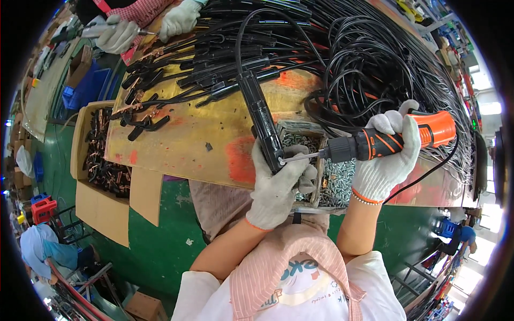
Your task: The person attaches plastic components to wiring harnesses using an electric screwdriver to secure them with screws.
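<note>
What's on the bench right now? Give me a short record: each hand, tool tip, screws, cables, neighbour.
Left hand: gloved, holding a black plastic case
Right hand: gloved, gripping an orange-and-black power screwdriver
Screwdriver tip: at the case's lower end; contact unclear
Screws: loose, between the arms
Cables: black, heaped across the table
Co-worker's hands: gloved, upper left

the left grip is around the near end of a housing, which slants back and left over the tabletop. to its right, the right grip is around a screwdriver, its bit at that end. between the two, by the near edge, a tray has screws in it. cables lie behind the tray, rightward; clips lie left on the tabletop. beside its left edge is a box. a co-worker is at the far left.
</note>
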